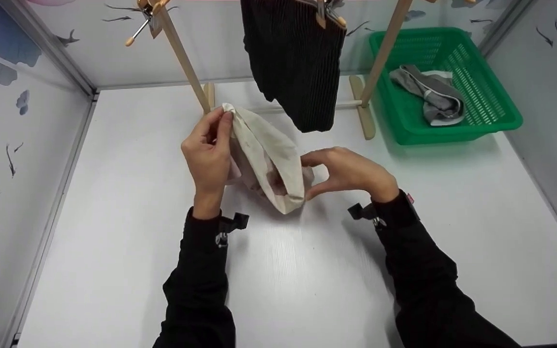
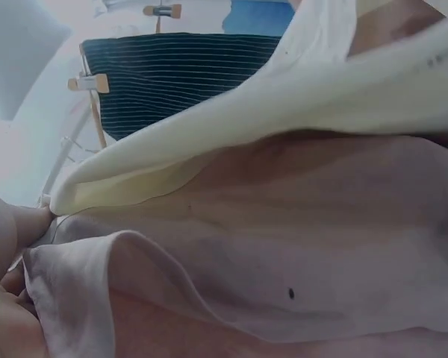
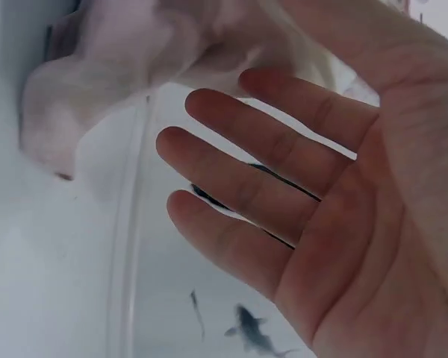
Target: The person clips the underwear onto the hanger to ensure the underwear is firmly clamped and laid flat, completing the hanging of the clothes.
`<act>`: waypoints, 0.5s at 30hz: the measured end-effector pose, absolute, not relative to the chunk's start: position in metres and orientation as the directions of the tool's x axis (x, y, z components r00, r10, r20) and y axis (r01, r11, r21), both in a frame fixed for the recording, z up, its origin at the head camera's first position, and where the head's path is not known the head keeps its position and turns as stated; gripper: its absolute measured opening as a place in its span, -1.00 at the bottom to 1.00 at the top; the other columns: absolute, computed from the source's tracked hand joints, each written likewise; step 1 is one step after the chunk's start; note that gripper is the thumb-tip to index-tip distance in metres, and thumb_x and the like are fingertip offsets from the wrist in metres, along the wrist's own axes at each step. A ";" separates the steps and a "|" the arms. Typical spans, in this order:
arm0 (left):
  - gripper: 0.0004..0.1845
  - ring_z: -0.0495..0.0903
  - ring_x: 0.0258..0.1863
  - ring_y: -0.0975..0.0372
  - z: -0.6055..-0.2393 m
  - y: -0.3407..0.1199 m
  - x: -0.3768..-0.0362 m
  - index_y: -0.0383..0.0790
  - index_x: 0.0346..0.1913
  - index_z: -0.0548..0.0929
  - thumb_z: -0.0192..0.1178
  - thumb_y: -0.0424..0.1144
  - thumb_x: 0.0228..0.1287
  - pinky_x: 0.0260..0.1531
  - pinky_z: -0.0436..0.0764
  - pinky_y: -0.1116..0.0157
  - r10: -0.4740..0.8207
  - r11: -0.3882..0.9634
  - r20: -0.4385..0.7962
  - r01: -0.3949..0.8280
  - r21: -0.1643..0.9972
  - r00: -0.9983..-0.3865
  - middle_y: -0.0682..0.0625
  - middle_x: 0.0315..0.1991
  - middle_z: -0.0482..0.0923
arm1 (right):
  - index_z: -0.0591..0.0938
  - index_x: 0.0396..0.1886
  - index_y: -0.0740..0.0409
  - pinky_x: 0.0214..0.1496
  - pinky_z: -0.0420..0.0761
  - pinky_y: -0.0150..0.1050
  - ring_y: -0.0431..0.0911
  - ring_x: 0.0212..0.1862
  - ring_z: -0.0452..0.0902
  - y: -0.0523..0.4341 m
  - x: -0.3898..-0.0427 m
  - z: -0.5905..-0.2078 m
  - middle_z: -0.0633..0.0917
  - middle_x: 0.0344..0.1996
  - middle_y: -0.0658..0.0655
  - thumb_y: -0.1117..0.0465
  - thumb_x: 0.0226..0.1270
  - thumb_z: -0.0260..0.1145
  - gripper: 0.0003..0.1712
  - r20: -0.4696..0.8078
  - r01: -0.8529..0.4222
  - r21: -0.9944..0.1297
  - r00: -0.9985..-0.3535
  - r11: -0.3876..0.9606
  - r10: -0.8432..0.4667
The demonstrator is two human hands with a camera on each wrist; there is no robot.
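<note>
A cream and pale pink cloth garment hangs just over the white table, its band gaping into a loop. My left hand pinches one corner of that band between thumb and fingers. At the garment's other end is my right hand, thumb and forefinger spread at the cloth's edge. In the right wrist view the fingers of the right hand are fairly straight and apart. The left wrist view looks into the garment, with a small dark spot on its pink side. The garment's exact kind is unclear.
Behind the hands stands a wooden rack with clips. A black ribbed garment is clipped to it and hangs low. At the back right, a green basket holds grey and white folded cloth. Patterned walls surround the table.
</note>
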State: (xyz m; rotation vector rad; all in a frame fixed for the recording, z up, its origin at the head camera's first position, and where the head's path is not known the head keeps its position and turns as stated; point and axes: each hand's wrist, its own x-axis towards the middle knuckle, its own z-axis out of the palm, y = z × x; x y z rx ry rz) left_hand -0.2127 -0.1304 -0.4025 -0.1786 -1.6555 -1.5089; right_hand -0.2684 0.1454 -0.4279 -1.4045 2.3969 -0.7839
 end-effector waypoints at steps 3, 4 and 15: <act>-0.88 0.58 -0.51 0.12 -0.399 -0.129 -0.213 -0.46 -0.13 0.76 0.32 -0.50 0.32 -0.49 0.52 0.44 -0.427 0.276 0.662 0.608 0.744 -0.616 -0.11 -0.29 0.75 | 0.69 0.14 0.11 0.09 0.60 -0.12 -0.08 0.01 0.67 0.139 -0.257 -0.420 0.76 -0.05 0.02 -0.23 0.07 0.58 -0.26 0.064 -0.749 -0.536 -0.496 0.390 -0.866; -0.88 0.58 -0.51 0.10 -0.398 -0.128 -0.212 -0.49 -0.13 0.76 0.31 -0.52 0.32 -0.49 0.52 0.44 -0.426 0.282 0.663 0.606 0.744 -0.615 -0.13 -0.29 0.75 | 0.71 0.08 0.13 0.06 0.62 -0.12 -0.08 -0.03 0.69 0.136 -0.253 -0.418 0.77 -0.10 0.02 -0.21 0.07 0.58 -0.31 0.069 -0.757 -0.525 -0.494 0.390 -0.867; -0.88 0.63 -0.47 0.12 -0.379 -0.121 -0.197 -0.54 -0.14 0.73 0.27 -0.55 0.33 -0.41 0.57 0.45 -0.435 0.291 0.635 0.568 0.770 -0.638 -0.19 -0.29 0.74 | 0.74 -0.19 0.11 -0.21 0.60 -0.22 -0.13 -0.30 0.65 0.097 -0.231 -0.447 0.74 -0.34 -0.01 -0.01 -0.01 0.67 -0.55 0.065 -0.870 -0.398 -0.344 0.292 -0.937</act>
